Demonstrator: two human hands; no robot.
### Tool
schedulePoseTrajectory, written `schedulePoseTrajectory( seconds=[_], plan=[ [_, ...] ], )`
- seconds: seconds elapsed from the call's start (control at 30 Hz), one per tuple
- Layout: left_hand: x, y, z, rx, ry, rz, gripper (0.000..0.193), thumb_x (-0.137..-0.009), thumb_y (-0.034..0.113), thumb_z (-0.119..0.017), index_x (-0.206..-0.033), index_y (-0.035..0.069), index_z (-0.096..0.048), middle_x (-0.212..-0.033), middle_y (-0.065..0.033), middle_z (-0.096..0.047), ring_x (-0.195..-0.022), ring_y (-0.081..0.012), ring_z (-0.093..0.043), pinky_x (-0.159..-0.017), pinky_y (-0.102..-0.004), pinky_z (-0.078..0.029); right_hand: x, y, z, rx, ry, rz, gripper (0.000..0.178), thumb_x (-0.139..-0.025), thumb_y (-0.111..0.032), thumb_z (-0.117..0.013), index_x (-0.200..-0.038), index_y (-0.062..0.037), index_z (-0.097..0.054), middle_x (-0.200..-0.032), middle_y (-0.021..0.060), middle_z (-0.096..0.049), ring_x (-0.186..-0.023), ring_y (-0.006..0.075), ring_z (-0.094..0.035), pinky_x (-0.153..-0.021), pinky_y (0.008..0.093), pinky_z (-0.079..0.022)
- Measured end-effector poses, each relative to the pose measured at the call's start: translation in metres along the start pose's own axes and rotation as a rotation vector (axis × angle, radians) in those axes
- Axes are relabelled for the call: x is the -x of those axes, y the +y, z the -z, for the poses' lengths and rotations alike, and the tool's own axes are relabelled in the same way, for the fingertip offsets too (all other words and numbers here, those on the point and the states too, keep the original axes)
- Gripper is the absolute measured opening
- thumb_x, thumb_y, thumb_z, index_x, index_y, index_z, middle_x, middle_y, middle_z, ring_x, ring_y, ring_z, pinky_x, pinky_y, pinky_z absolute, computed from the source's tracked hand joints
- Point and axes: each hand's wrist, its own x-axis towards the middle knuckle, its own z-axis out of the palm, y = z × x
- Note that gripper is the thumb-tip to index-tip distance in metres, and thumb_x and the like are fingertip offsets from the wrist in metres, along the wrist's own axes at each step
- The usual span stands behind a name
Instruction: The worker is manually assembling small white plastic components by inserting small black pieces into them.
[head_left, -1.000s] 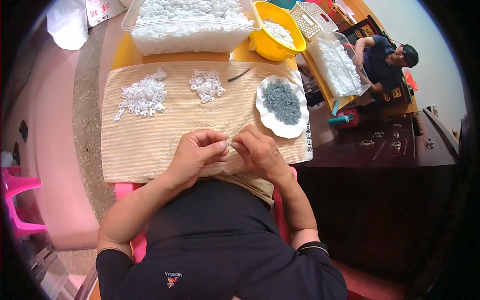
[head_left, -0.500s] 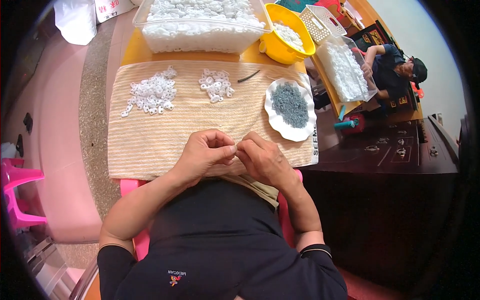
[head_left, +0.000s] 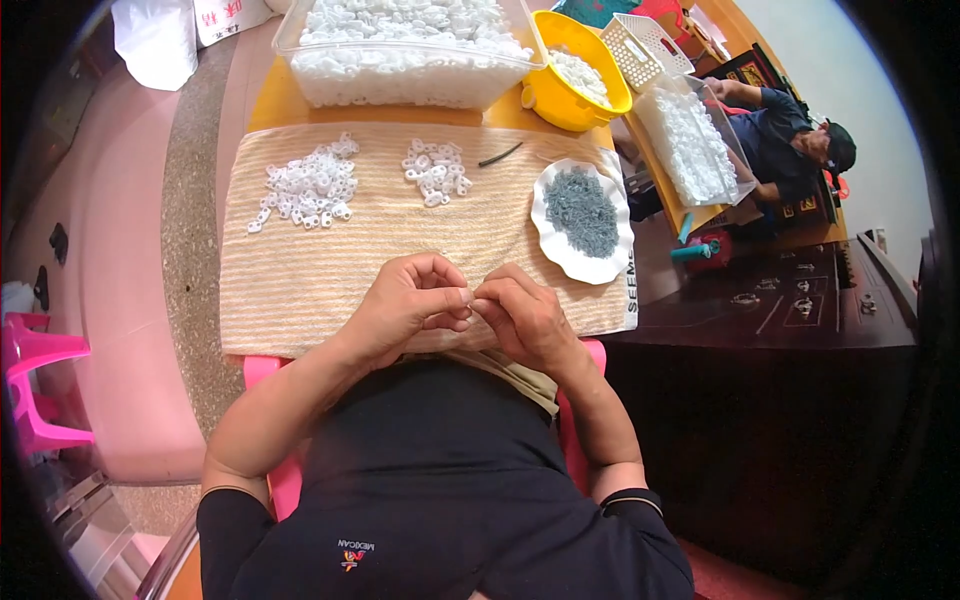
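My left hand (head_left: 415,300) and my right hand (head_left: 520,312) meet fingertip to fingertip over the near edge of a striped cloth (head_left: 340,270). Both are closed in a pinch; a small pale bit shows between the fingertips, too tiny to name. Beyond them lie a larger heap of small white plastic pieces with holes (head_left: 310,185) and a smaller heap of the same kind (head_left: 436,172). A scalloped white plate (head_left: 553,247), to the right of my hands, carries a pile of small grey-blue pieces (head_left: 582,210). A thin dark stick (head_left: 500,154) rests near the smaller heap.
A clear plastic bin (head_left: 400,75) full of white pieces stands at the far edge, beside a yellow basin (head_left: 560,100). Farther right, a co-worker (head_left: 775,140) sits by another filled clear bin (head_left: 695,150). A dark cabinet (head_left: 760,300) stands at right, pink stools (head_left: 45,380) at left.
My hands keep almost the same place, with the right fingers slightly shifted in their pinch. The co-worker's hand has moved up along the bin. The whole view has shifted slightly.
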Motion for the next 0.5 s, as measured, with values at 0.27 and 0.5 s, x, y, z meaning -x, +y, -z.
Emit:
schedulePoseTrajectory(
  seconds=[0.27,0.5],
  plan=[
    [0.001,-0.004,-0.003,0.130,-0.014,0.023,0.011,-0.088,0.007,-0.066,-0.095,0.003,-0.058,-0.088,-0.0063,-0.065,-0.076,-0.0140,-0.065,-0.070,-0.0262,-0.056,0.002,0.007,-0.011,-0.092,0.135,0.014,0.009,-0.085,-0.001,-0.065,-0.089,0.0004,-0.058,-0.083,0.0133,-0.059,-0.070,0.0262,-0.059,-0.060,0.0338,-0.048],
    [-0.002,-0.004,-0.002,0.180,-0.024,0.016,0.011,-0.089,0.009,-0.065,-0.095,0.006,-0.057,-0.087,-0.0059,-0.065,-0.076,-0.0144,-0.064,-0.071,-0.0264,-0.055,0.004,0.014,-0.026,-0.232,0.236,-0.061,0.005,-0.090,-0.003,-0.061,-0.089,0.0007,-0.058,-0.082,0.0105,-0.058,-0.069,0.0189,-0.056,-0.061,0.0265,-0.046]
  ],
)
